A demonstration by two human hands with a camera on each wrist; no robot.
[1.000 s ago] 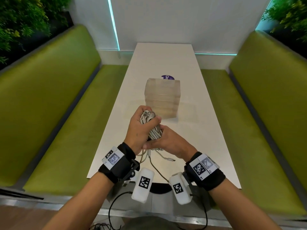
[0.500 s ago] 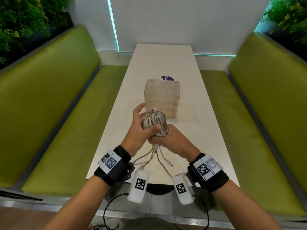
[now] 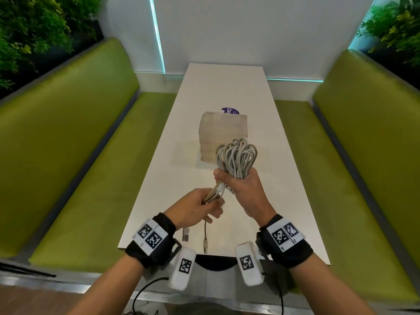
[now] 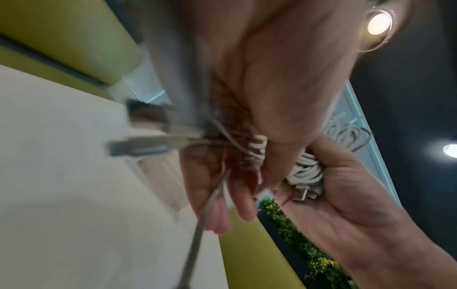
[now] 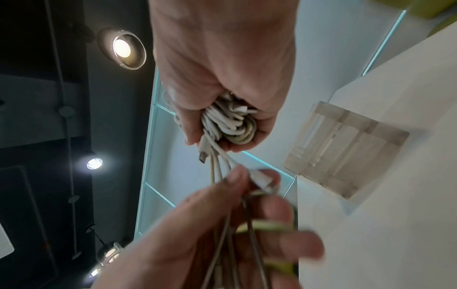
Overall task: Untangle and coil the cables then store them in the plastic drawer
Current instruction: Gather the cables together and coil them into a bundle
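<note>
Cables point(image 3: 236, 159) first, since they fill my view: a fat bundle of pale grey and white cords, looped many times over into a rounded sheaf, held up in the air on my side of the plastic drawer point(image 3: 222, 133). Largest thing around it is the white table point(image 3: 227, 87), long and narrow, running away from me between two green benches point(image 3: 68, 133). On that table, past the bundle, stands the drawer — a small translucent unit with stacked tiers, all of them pushed in as far as I can tell, with a purple round sticker point(image 3: 230, 110) on the tabletop just behind it.

My right hand point(image 3: 245, 192) has its fingers wrapped tight round the waist of the bundle, the loops fanning out above the fist; from the right wrist view I see the cord ends bunched inside the curl of the fingers, with one small plug sticking out below. My left hand point(image 3: 195, 208) sits lower and nearer to me than the drawer, fingers and thumb curled round several loose tails that run down out of the bundle. Some of those tails look yellowish beside the white ones.

Smallest of all — two metal-tipped plugs point(image 3: 205, 244) dangle below the left hand, near the table's near edge; the left wrist view shows them blurred.
</note>
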